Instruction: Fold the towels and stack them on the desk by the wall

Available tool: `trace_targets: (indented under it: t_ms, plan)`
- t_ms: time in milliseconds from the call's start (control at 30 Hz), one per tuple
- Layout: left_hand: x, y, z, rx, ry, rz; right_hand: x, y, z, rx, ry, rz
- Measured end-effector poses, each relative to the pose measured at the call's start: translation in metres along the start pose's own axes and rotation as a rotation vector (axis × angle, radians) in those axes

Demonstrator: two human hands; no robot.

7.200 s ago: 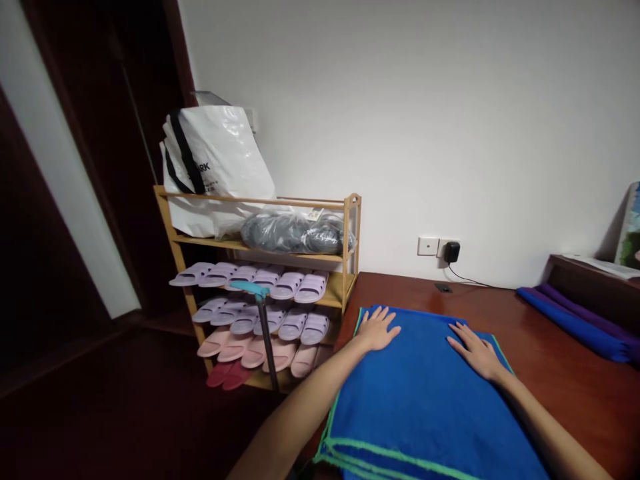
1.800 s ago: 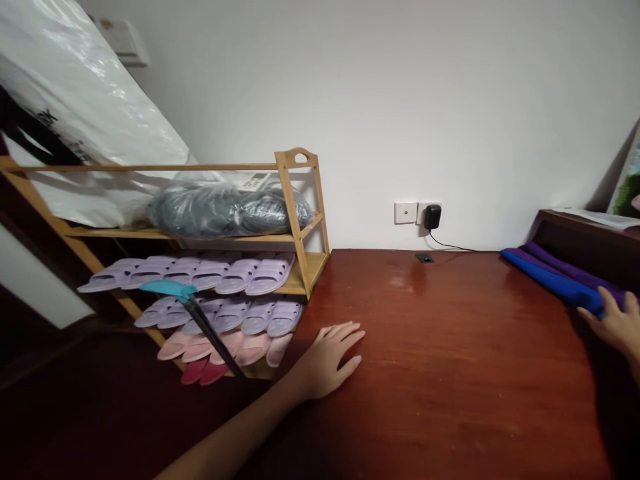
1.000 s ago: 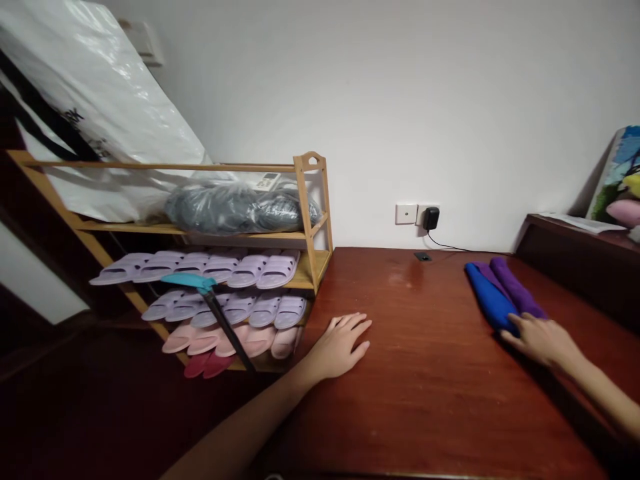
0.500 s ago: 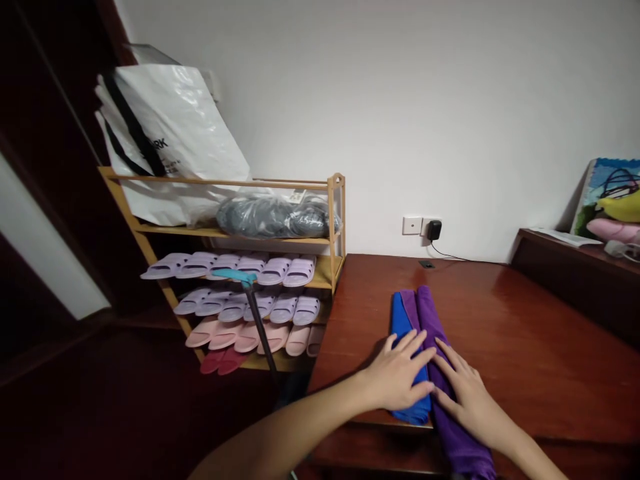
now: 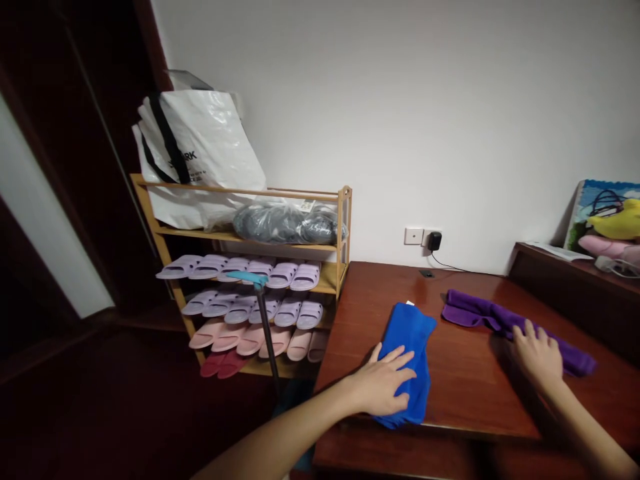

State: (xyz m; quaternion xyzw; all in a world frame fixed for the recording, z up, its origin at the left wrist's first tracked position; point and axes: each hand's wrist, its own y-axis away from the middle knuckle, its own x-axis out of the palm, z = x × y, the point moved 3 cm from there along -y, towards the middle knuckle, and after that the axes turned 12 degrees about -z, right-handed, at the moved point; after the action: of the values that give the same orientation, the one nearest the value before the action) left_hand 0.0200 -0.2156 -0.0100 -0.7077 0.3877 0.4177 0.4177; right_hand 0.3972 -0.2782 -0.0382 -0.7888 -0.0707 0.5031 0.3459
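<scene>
A folded blue cloth (image 5: 423,333) lies lengthwise on the red-brown table (image 5: 470,393), its near end at the front edge. My left hand (image 5: 387,383) rests on it with the fingers spread. To the right, a long purple cloth (image 5: 467,308) stretches slantwise across the table. On its right half sits my right hand (image 5: 539,353), fingers slightly apart and bent over the cloth; whether they pinch it is hidden.
Left of the table stands a wooden rack (image 5: 345,227) with several slippers, a white bag (image 5: 215,140) and a plastic-wrapped grey bundle (image 5: 290,223). A blue-topped pole (image 5: 267,327) leans before it. A raised ledge (image 5: 550,267) holds soft toys at right.
The purple cloth has moved right, away from the blue one, and now lies slantwise with my right hand on it. My left hand has stayed on the blue cloth, which is now fully uncovered.
</scene>
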Motion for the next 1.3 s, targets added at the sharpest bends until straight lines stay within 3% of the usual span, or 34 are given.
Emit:
trace_targets:
  t_ms: [133, 233, 400, 633, 733, 867, 967, 1067, 1133, 1300]
  plan:
    - [-0.019, 0.013, -0.001, -0.063, -0.143, -0.081, 0.012, -0.001, 0.013, -0.117, -0.058, 0.015]
    - [-0.028, 0.018, -0.003, -0.126, -0.219, -0.171, 0.029, -0.010, 0.002, -0.022, -0.073, 0.044]
    - [-0.019, 0.023, 0.003, -0.138, -0.216, -0.162, 0.057, -0.018, -0.015, 0.013, -0.180, 0.178]
    - [-0.012, 0.019, 0.004, -0.169, -0.204, -0.118, 0.075, -0.042, 0.030, -0.095, -0.292, 0.205]
    - [-0.012, 0.019, 0.005, -0.182, -0.197, -0.132, 0.088, -0.067, 0.015, -0.027, -0.288, 0.236]
    - [-0.010, 0.022, 0.011, -0.198, -0.181, -0.149, 0.106, -0.082, -0.022, 0.196, -0.220, 0.246]
    - [-0.007, 0.019, 0.016, -0.191, -0.156, -0.178, 0.112, -0.080, -0.015, 0.119, -0.278, 0.247]
    - [-0.002, 0.008, 0.022, -0.176, -0.181, -0.210, 0.101, -0.071, 0.017, -0.036, -0.353, 0.262]
    - [0.001, -0.002, 0.024, -0.165, -0.209, -0.223, 0.081, -0.064, 0.042, -0.123, -0.389, 0.259]
    - [0.007, -0.022, 0.028, -0.149, -0.223, -0.244, -0.009, -0.033, 0.111, -0.406, -0.503, 0.182]
